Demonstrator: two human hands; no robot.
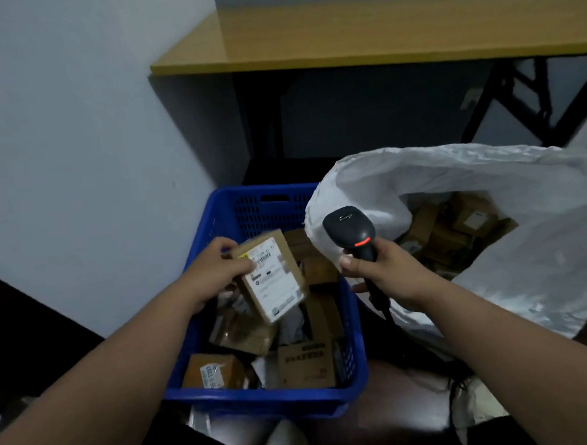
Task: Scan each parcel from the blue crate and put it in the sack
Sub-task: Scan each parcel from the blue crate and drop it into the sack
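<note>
Parcel (271, 278), brown with a white label facing up, sits tilted above the blue crate (226, 401), pinched at its upper corner by my left hand (216, 270). Below it I see more cartons loose in the crate. My right hand (386, 268) is wrapped around the black scanner (352, 231). Rightmost, the white sack (525, 254) gapes open, boxes inside.

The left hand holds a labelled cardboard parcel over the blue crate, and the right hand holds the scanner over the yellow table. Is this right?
Not quite. The head view shows the right hand holding the scanner at the edge of the white sack, not over the yellow table. The rest is correct.
</note>
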